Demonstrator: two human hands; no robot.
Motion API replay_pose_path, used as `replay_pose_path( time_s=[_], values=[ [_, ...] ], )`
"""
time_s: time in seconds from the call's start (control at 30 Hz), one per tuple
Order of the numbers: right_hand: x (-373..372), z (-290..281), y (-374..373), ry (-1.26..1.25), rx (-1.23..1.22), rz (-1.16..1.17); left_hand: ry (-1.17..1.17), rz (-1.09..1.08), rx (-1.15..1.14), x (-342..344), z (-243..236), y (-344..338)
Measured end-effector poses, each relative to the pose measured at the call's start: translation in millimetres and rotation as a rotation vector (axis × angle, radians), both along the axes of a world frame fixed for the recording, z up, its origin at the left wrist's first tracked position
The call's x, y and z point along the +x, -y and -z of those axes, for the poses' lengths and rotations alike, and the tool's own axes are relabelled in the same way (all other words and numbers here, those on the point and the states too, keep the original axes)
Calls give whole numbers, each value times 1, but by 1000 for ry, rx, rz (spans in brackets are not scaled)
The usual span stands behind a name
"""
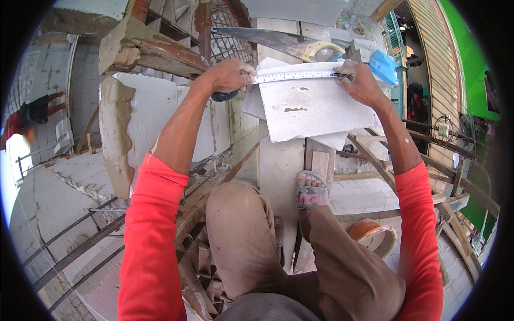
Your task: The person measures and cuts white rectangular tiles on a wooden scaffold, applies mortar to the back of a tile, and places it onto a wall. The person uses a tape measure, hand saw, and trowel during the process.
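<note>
Head view shows the tape measure [295, 76] stretched across the far part of a pale, roughly cut block [326, 109], which lies in front of the person on other pale pieces. The left hand [231, 75] has its fingers closed on the tape near the dark case [225, 96], which shows beneath that hand; the right hand [360, 83] has thumb and fingers pinched together at the tape's other end. The step in hand looks to be measuring the block. The next move seems to call for holding the tape taut and flat, aligned with the edge, while the length is read. Beyond the block lies a handsaw [262, 40]. An orange bucket [362, 229] stands low on the right, beside the knee; its inside looks pale, but whether it contains anything, I cannot tell.
</note>
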State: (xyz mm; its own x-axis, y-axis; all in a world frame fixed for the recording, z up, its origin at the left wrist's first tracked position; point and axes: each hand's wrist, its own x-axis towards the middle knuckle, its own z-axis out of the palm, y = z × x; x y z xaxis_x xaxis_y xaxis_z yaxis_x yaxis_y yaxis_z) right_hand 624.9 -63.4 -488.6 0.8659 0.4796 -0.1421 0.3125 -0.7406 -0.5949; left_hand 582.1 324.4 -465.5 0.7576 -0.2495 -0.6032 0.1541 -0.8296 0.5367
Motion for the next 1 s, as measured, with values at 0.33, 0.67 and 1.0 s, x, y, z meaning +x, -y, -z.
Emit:
replay_pose_path(
  time_s=[0.33, 0.67, 1.0],
  values=[
    [-13, -3, 3, 17, 26, -77, -36, 0, -22, -9, 4, 2],
    [-113, -16, 57, -62, -30, -169, -577, -177, -262, -113, -3, 45],
    [-118, -55, 47, -40, 128, -60, -818, -481, -583, -205, 6, 25]
  ],
)
